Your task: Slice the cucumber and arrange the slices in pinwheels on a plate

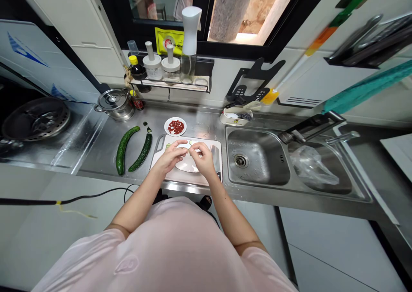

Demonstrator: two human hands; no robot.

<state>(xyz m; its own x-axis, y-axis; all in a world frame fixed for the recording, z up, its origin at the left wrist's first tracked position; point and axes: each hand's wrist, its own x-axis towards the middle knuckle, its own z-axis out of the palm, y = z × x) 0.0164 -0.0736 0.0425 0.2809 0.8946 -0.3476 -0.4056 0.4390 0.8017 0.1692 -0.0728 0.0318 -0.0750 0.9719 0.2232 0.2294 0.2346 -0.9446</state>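
Both hands meet above a white plate (186, 166) on a cutting board (216, 154). My left hand (170, 158) has its thumb and fingertips pinched. Fingertips of my right hand (203, 159) are pinched too, almost touching the left ones. Something small and pale green may be between them, too small to name. A pale green slice (191, 142) shows just behind the fingers, and more green pieces (168, 146) lie partly hidden by my left hand. Behind the board stands a small white plate (166, 127) of chopped red pieces (176, 126).
Two cucumbers (124, 150) (141, 152) and cut-off ends (148, 129) lie left of the board. A lidded pot (116, 104) stands behind them, a wok (35, 118) at far left. Right of the board is a sink (259, 154); its second basin holds a plastic bag (312, 165).
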